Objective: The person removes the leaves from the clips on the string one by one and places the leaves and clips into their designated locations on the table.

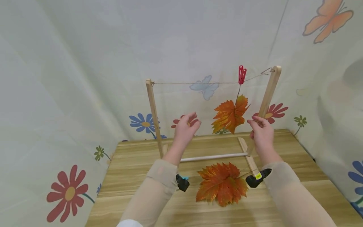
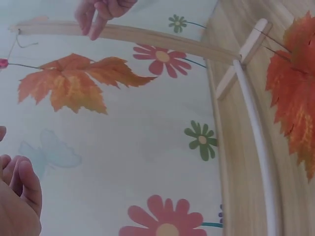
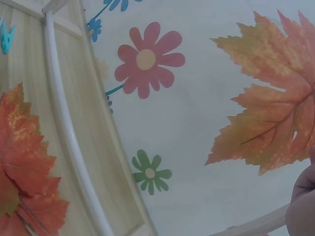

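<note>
An orange maple leaf [image 1: 231,115] hangs by its stem from a red clothespin [image 1: 242,75] on a string [image 1: 181,83] between two wooden posts. To the left of this leaf my left hand [image 1: 185,129] is raised, fingers loosely bent, with nothing in it. My right hand [image 1: 262,134] is lifted in front of the right post [image 1: 270,90]; its fingers curve loosely and no object shows between them. Below the hands, more orange-red leaves [image 1: 222,184] lie on the table. A teal clothespin [image 3: 6,37] lies at their left, partly behind the left wrist camera in the head view.
A white rod [image 1: 214,157] joins the bases of the left post [image 1: 154,115] and the right one. The frame stands on a wood-grain table [image 1: 113,189]. Behind it hangs a pale cloth [image 1: 181,41] printed with flowers and butterflies.
</note>
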Motion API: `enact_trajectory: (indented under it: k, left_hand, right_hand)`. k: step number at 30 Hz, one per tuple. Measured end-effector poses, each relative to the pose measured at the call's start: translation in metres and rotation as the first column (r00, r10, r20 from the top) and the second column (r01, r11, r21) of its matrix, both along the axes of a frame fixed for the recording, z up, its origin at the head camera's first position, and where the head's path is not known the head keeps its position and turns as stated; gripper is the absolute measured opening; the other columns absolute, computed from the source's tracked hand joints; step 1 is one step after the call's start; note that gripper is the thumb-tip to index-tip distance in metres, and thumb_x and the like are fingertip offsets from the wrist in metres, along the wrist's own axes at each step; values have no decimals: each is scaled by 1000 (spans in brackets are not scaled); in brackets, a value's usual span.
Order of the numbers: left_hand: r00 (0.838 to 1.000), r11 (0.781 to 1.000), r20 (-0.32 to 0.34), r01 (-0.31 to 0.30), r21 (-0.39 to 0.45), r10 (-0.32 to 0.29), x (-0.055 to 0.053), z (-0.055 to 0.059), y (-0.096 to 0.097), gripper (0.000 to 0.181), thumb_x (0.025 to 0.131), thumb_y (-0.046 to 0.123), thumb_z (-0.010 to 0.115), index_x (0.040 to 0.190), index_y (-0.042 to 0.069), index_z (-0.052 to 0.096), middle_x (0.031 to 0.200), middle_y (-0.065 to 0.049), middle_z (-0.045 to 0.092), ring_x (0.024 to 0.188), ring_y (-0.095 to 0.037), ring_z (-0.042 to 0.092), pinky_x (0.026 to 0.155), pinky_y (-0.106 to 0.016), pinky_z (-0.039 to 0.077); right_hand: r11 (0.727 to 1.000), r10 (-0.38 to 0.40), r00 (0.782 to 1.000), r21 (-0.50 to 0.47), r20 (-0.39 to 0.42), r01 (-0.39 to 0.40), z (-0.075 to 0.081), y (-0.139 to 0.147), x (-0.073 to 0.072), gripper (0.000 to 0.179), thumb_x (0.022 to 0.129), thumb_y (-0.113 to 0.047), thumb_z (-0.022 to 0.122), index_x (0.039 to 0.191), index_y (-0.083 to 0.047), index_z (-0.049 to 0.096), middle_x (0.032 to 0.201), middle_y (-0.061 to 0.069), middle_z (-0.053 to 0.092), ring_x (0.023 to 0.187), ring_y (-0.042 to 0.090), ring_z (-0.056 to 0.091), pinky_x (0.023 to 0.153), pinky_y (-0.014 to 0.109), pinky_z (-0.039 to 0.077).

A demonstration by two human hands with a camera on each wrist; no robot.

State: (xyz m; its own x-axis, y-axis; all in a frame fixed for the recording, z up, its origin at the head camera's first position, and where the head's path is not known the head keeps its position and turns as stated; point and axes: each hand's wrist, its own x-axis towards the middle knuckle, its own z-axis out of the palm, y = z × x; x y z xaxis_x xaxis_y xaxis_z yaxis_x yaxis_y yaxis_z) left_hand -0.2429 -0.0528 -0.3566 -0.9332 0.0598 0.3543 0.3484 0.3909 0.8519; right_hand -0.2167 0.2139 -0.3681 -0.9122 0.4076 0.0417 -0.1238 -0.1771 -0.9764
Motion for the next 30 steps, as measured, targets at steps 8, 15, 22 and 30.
enact_trajectory:
  k: [8,15,22,30]
  left_hand:
    - [998,998,41,54,29,-55,-1,18,4,47,85,35,68,129,23,56,119,12,59,112,-20,53,89,-31,48]
    - [996,995,-33,85,-48,-87,-3,41,20,42,86,35,66,126,21,59,118,12,60,60,-20,48,52,-28,44]
    - [993,993,-58,102,-55,-105,-5,66,34,40,88,36,64,125,24,59,118,13,59,51,-19,42,42,-28,37]
    - [986,988,-67,150,-37,-152,-4,90,48,39,88,33,64,126,23,58,118,13,58,51,-18,40,45,-26,37]
  right_hand:
    - [1000,29,998,13,-58,-28,12,-4,-6,12,90,-8,61,99,-16,61,79,-5,64,39,6,39,37,16,33]
    - [1000,-2,992,26,-124,5,30,-1,-6,11,87,-7,64,96,-14,64,77,-1,57,39,6,39,36,16,34]
    - [997,24,993,77,-117,-15,45,-1,-7,20,87,-15,68,106,-11,63,88,1,56,42,8,41,39,16,38]
    - [973,94,988,220,-121,-65,64,-12,-4,39,89,-19,65,124,-4,56,109,2,55,51,9,45,45,17,41]
